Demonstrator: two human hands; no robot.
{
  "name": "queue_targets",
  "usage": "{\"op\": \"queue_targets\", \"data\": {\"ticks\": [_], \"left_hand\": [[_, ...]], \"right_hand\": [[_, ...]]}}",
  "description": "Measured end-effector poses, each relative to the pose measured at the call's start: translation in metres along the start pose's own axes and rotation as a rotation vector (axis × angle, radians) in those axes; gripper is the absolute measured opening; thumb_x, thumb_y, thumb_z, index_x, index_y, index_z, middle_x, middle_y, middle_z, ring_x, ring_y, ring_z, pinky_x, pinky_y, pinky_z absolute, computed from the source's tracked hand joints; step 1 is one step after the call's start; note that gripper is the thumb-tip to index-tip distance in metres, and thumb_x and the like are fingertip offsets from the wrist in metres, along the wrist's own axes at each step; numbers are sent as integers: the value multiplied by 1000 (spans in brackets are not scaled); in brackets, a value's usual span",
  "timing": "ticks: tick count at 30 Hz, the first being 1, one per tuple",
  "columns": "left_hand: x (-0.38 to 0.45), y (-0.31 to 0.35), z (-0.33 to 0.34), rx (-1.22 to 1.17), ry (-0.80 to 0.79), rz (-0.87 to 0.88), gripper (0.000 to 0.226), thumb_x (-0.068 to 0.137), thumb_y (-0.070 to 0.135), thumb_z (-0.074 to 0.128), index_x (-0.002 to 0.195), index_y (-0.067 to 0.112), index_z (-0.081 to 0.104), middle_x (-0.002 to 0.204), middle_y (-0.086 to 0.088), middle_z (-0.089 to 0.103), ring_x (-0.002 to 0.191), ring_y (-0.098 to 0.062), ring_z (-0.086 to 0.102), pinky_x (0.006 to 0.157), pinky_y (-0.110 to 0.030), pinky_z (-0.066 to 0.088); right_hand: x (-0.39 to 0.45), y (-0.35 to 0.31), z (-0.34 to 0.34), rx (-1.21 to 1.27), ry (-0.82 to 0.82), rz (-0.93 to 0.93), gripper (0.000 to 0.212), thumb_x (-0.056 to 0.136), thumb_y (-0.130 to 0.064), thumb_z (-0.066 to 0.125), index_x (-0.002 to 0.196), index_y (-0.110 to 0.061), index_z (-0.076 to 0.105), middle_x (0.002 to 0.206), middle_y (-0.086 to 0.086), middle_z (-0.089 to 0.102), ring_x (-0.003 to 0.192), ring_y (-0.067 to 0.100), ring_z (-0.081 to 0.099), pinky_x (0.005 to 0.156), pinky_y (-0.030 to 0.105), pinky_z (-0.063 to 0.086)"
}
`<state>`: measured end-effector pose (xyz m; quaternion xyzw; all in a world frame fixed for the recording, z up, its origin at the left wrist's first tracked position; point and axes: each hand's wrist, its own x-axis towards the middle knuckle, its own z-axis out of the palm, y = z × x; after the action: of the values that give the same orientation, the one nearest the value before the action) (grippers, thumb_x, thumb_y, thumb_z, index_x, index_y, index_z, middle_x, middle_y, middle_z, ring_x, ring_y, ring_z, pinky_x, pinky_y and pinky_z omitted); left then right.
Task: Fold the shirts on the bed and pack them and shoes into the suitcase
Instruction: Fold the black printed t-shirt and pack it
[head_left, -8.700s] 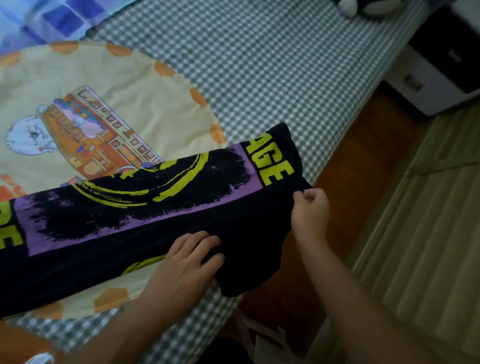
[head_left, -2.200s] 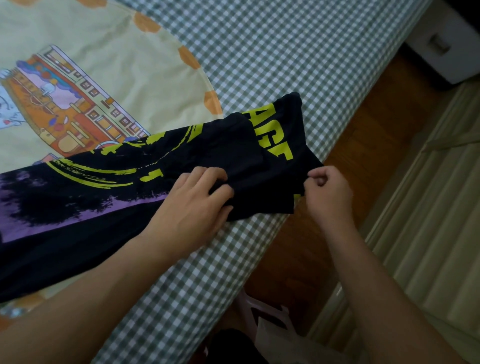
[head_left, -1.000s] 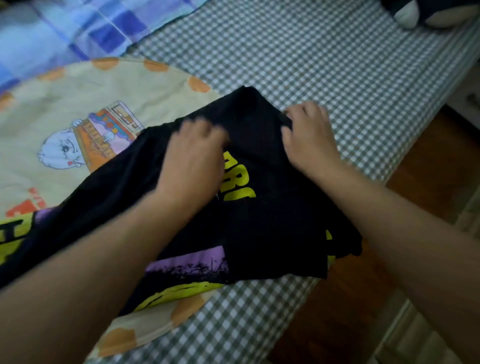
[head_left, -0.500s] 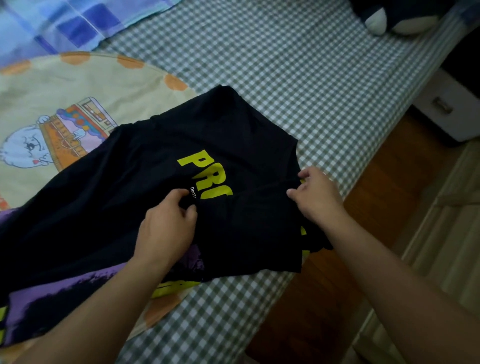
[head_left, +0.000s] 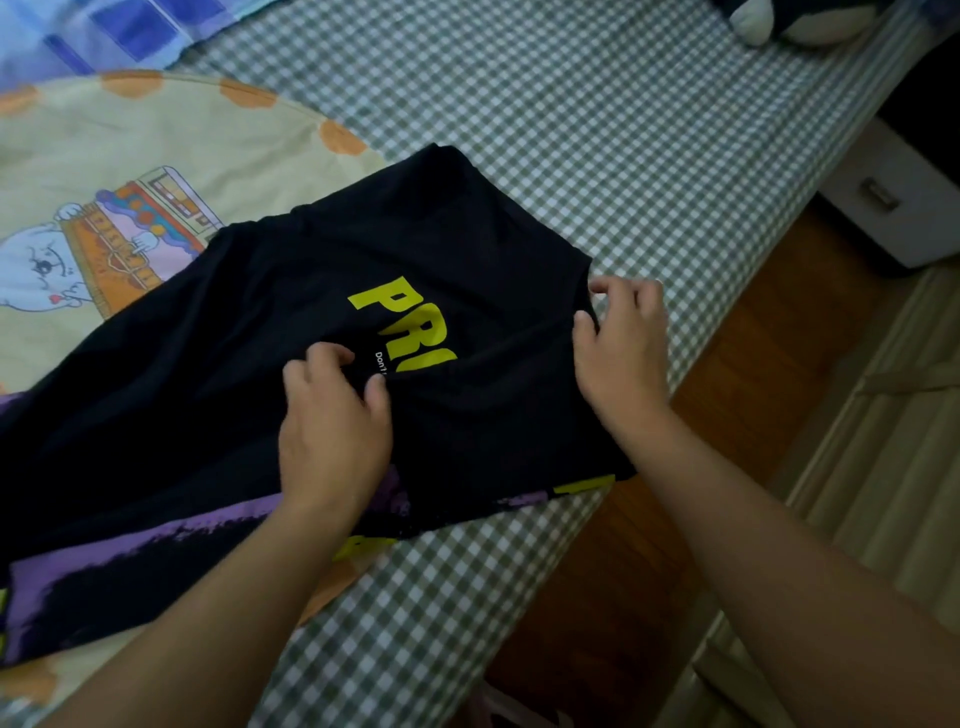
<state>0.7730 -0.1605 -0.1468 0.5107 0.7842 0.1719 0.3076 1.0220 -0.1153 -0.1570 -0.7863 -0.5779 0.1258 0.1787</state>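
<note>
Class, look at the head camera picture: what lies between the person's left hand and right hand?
Only black shirt fabric, with part of its yellow lettering, spans between the left hand and right hand.

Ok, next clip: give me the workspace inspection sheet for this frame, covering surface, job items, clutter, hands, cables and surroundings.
Surface: bed with a green-and-white checked sheet.
Job's things: black shirt with yellow lettering lies partly folded at the bed's edge; no suitcase or shoes seen.
Clutter: round cartoon-print cloth under the shirt; blue checked bedding at top left; plush toy at top right.
Hands: left hand pinches a fold mid-shirt; right hand grips the shirt's right edge.
Cables: nothing seen.
Surroundings: wooden floor beside the bed; white drawer unit at right.
</note>
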Motion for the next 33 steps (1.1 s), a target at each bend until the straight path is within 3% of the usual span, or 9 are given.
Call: {"op": "queue_targets", "data": {"ticks": [2,4,8,12,16,20,23,27,33], "left_hand": [[-17,-1,7,233,38,382,33,100,35,54,129,17,56,125,-9,50,107,-30,56,88,-45,47],[-26,-12,18,484,-104,670,52,102,47,44,148,24,47,153,-14,40,142,-37,36,113,-49,34],[-22,-41,25,674,-389,554,71,99,70,1,161,36,-3,169,-9,-13,154,-27,-22,126,-49,-5],[9,-41,-8,517,-118,596,64,103,59,25,160,29,23,169,-13,12,157,-32,0,125,-52,9],[102,-50,-58,490,139,321,66,102,40,49,157,9,31,162,-23,25,149,-42,20,122,-54,17],[184,-48,-74,450,14,112,76,95,53,59,155,13,32,151,-21,40,140,-42,35,115,-52,30],[213,-41,-77,315,-123,71,53,88,53,71,128,21,58,127,-14,60,118,-36,53,101,-47,46],[195,-22,-90,54,-221,58,20,92,31,74,101,17,63,102,-6,66,82,-20,57,69,-31,42],[48,-12,-122,64,-265,485,26,83,26,76,87,30,50,82,16,57,78,-4,54,66,-19,39]], "right_hand": [[-28,2,-2,-100,88,-315,36,101,-23,55,134,-9,56,135,10,50,126,25,46,107,38,40],[-45,13,5,-271,-162,-524,53,106,-39,42,152,-14,40,159,10,33,150,29,24,123,46,20],[-33,39,13,-570,-518,-396,70,100,-64,1,161,-29,3,170,2,-5,155,27,-15,125,49,-6],[12,2,14,-361,-243,-412,57,106,-42,37,155,-14,33,164,17,23,151,37,16,123,56,14],[114,-75,56,-234,-384,-390,70,100,-22,49,161,-15,14,168,11,9,154,32,6,126,47,8],[203,-123,90,-156,-590,-306,90,86,-2,50,162,-27,9,169,0,9,155,27,8,126,42,15],[217,-137,99,-238,-641,-421,61,83,-6,58,139,-29,52,147,7,48,133,30,44,107,39,42],[192,-136,63,-186,-430,-545,8,84,-8,56,84,-15,60,95,2,50,95,26,53,74,29,34],[52,-58,-50,113,-59,-598,15,69,-5,54,79,-4,65,83,6,49,81,19,46,72,28,31]]}}
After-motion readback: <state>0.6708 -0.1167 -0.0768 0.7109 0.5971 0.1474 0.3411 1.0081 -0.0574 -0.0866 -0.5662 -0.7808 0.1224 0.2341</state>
